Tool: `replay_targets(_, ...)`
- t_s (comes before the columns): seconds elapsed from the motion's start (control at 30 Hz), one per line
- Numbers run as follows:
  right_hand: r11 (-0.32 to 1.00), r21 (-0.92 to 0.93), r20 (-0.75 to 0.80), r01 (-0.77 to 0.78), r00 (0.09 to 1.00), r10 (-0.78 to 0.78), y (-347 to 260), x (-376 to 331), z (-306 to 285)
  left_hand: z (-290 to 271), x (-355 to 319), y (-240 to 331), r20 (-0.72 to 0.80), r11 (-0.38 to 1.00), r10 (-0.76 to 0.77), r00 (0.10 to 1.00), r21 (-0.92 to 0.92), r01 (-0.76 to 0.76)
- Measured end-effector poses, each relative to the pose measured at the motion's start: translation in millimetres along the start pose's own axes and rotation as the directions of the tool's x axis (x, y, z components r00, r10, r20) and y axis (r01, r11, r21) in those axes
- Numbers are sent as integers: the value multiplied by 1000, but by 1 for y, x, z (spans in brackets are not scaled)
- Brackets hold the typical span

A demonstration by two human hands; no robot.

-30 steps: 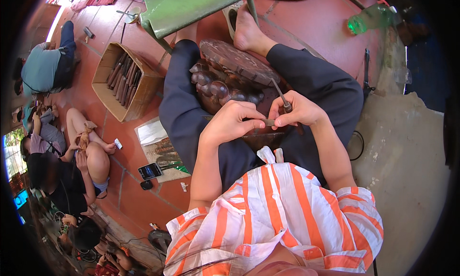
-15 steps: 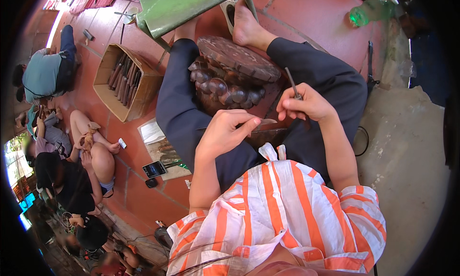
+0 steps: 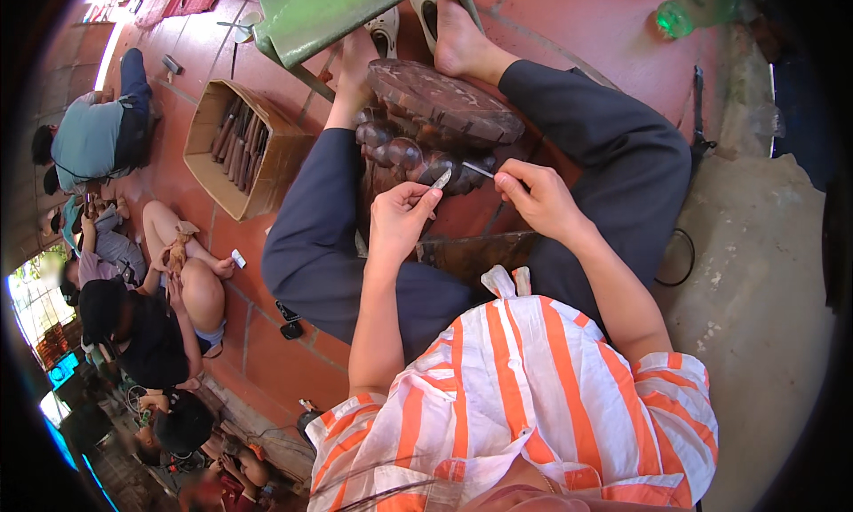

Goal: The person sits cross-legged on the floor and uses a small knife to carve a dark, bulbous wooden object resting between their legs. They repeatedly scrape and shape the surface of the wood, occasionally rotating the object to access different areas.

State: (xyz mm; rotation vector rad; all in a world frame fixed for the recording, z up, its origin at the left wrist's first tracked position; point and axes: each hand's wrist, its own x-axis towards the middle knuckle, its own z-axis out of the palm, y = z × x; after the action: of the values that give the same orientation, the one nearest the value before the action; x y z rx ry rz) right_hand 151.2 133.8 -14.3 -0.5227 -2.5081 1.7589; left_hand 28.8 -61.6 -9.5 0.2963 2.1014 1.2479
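Observation:
A dark carved wooden piece [image 3: 444,112] with rounded lobes lies on the floor between my legs. My left hand [image 3: 400,221] pinches a small pale pointed piece [image 3: 442,179] over the carving's near edge. My right hand [image 3: 540,201] grips a thin metal carving tool [image 3: 477,168] whose tip points left toward that piece. The two hands are a little apart, both just above the carving's lobes. A flat dark wood block [image 3: 475,250] rests under my wrists.
A cardboard box of wooden-handled tools [image 3: 244,148] stands on the red tile floor to my left. A green table [image 3: 329,15] is beyond my feet, a green plastic bottle [image 3: 697,6] at top right. Several people sit on the floor at the left.
My hands were pressed together on the tool over the carving's right side. They have since separated, and the right hand has turned the tool so it points left.

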Motion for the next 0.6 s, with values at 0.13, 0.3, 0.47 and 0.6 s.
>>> replay_targets(0.13,979,-189,-47,82,995,-92,3,5,18,2,3,-8,-31,999,-35,999,24,36)
replay_targets(0.3,934,-349,-72,70,992,-101,0,3,32,10,3,-13,-62,980,-132,989,-161,121)
replay_targets(0.47,903,-415,-107,110,980,-169,-1,6,36,14,3,-14,-93,969,-133,987,-222,109)
replay_targets(0.6,890,-437,-111,130,974,-197,-1,7,37,16,3,-19,-125,976,-104,987,-204,77)
